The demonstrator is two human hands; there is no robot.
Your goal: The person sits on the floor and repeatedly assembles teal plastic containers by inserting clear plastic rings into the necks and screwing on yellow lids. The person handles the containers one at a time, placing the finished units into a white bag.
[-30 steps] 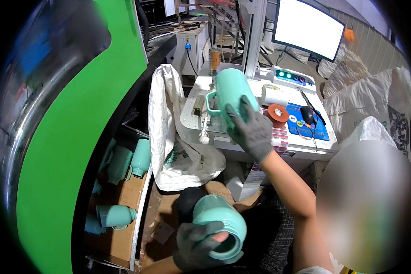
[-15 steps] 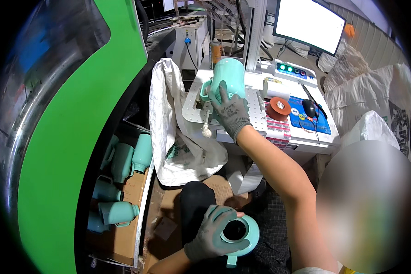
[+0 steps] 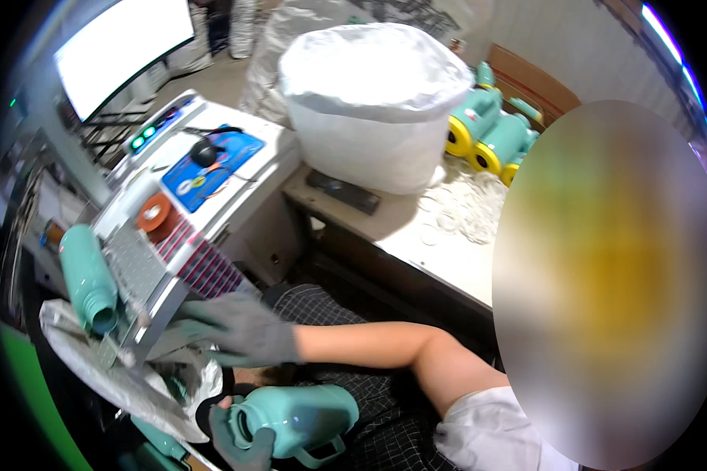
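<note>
My left hand, in a grey glove, grips a teal jug by its open mouth end. The jug lies on its side over my lap, its handle downward. My right hand, also gloved, is blurred beside the table edge, fingers stretched leftward with nothing visible in them. Another teal jug lies on the machine table by a perforated metal plate, its open mouth toward me. Below the table edge hangs a white sack.
A roll of orange tape, a mouse and a monitor are on or above the white table. A large white bag stands on the bench, with white rings and several teal jugs with yellow ends to its right.
The view has swung to the right. My right hand has let go of the jug on the table and drawn back toward me. The left hand still holds its jug, now lying sideways.
</note>
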